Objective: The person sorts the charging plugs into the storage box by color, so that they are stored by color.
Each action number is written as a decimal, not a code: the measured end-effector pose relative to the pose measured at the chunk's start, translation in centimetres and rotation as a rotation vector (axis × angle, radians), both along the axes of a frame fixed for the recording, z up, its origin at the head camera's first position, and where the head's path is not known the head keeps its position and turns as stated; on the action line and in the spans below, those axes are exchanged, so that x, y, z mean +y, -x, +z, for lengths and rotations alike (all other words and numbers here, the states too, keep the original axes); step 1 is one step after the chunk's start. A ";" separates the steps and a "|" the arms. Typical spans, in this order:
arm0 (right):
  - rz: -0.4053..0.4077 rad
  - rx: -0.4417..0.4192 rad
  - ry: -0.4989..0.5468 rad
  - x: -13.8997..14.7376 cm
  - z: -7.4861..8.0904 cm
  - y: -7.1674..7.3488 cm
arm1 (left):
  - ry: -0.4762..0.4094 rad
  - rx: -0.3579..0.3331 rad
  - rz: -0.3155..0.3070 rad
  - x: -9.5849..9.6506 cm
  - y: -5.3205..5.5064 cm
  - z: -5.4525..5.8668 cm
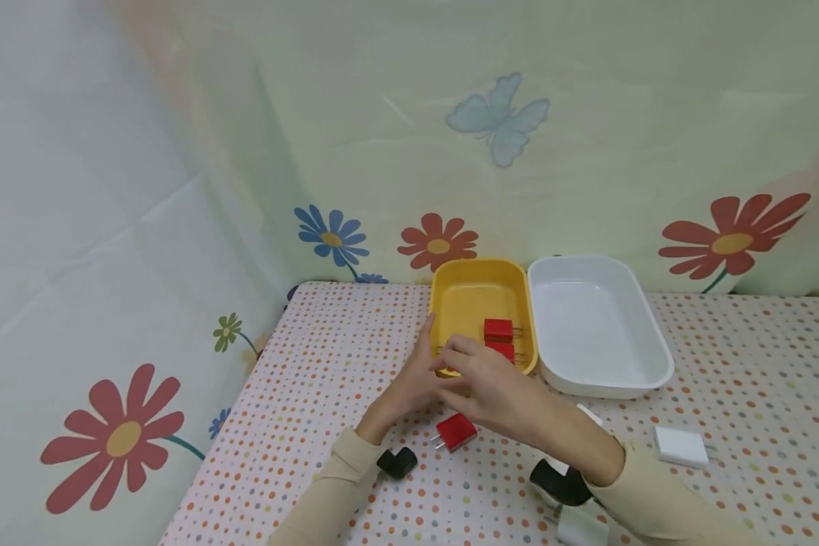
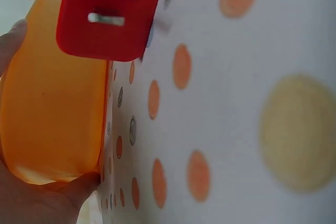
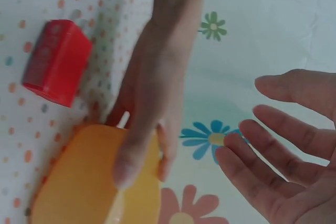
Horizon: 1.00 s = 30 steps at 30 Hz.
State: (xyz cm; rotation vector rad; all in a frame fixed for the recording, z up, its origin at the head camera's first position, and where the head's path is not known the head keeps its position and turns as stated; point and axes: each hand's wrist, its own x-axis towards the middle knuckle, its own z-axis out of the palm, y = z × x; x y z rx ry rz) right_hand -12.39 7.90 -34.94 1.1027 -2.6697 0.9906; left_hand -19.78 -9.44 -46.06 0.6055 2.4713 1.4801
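Two oblong plastic tubs stand side by side at the back of the polka-dot tablecloth (image 1: 327, 364), just in front of a flowered backdrop: the larger white tub (image 1: 600, 375) on the right, and the yellow tub (image 1: 450, 299) touching it on the left. Inside the yellow tub lie two red plug adapters (image 1: 499, 329), one behind the other, prongs pointing right. The left hand (image 1: 416, 375) rests against the yellow tub's near-left corner, fingers straight along its wall and thumb under the rim, as the left-wrist view shows. The right hand (image 1: 494, 387) hovers over the tub's near edge, partly covering the left one; in the right-wrist view its fingers (image 3: 278, 145) are spread and relaxed, holding nothing. A third red plug adapter (image 1: 456, 432) lies on the cloth just in front of the hands, prongs to the left. A white charger block (image 1: 681, 445) sits well to the right, a small black adapter (image 1: 397, 462) lies beside the left sleeve, and another black piece (image 1: 553, 479) shows under the right wrist. No brand or lettering can be read on any of them.
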 end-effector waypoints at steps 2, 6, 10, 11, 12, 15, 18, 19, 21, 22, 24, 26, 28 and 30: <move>0.024 -0.015 -0.040 0.2 -0.6 -0.3 | -0.032 -0.007 -0.009 0.0 0.0 0.0; 0.073 -0.060 -0.110 0.2 -2.3 -0.7 | -0.075 0.001 -0.030 0.0 0.1 0.1; 0.104 -0.065 -0.126 0.4 -4.2 -1.0 | -0.075 -0.028 -0.003 0.0 0.0 0.0; 0.104 -0.058 -0.129 0.4 -4.6 -1.1 | -0.075 -0.033 0.005 0.1 0.0 0.0; 0.105 -0.046 -0.128 0.5 -4.9 -1.1 | -0.075 -0.034 0.012 0.1 0.0 -0.1; 0.109 -0.049 -0.112 0.5 -5.6 -1.2 | -0.080 -0.045 0.027 0.2 -0.1 -0.1; 0.121 -0.102 -0.110 0.5 -6.1 -1.0 | -0.078 -0.054 0.042 0.2 -0.2 -0.1; 0.127 -0.122 -0.113 0.5 -6.2 -0.9 | -0.074 -0.060 0.047 0.2 -0.2 -0.1; 0.136 -0.151 -0.129 0.4 -6.5 -0.8 | -0.054 -0.068 0.062 0.3 -0.3 0.0; 0.139 -0.166 -0.139 0.3 -6.7 -0.7 | -0.046 -0.068 0.065 0.3 -0.4 0.0; 0.142 -0.172 -0.156 0.3 -7.0 -0.7 | -0.037 -0.062 0.064 0.3 -0.4 0.1; 0.141 -0.168 -0.170 0.3 -7.2 -0.6 | -0.031 -0.052 0.061 0.3 -0.3 0.1; 0.138 -0.160 -0.178 0.3 -7.3 -0.7 | -0.035 -0.038 0.053 0.2 -0.3 0.1; 0.132 -0.156 -0.185 0.3 -7.4 -0.7 | -0.040 -0.024 0.046 0.2 -0.2 0.1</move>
